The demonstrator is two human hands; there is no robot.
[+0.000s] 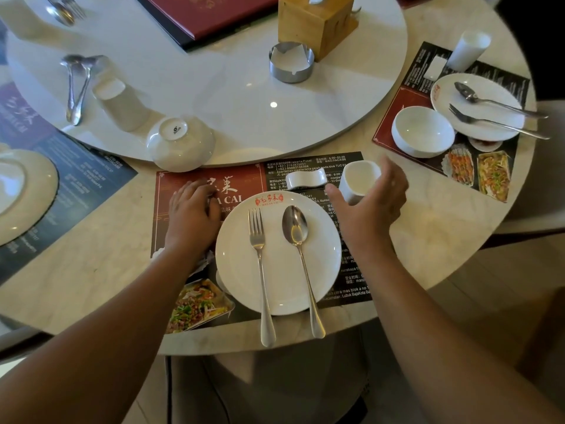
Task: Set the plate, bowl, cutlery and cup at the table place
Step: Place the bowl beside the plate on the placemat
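Tilted cup [357, 182], loose hold
Right hand [371, 209] half-curled round cup, centre right; may slip onto plate [238, 270]; left hand [192, 209] flat on placemat [244, 175], empty.

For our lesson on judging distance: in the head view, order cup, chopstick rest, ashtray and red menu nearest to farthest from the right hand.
1. Cup, gripped by the right hand.
2. Chopstick rest, just left of it.
3. Ashtray, beyond on the turntable.
4. Red menu, far top, left.

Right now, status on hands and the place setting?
Left hand rests on placemat. Right hand holds cup, tilted. Fork and spoon on plate; bowl upside down at turntable edge.
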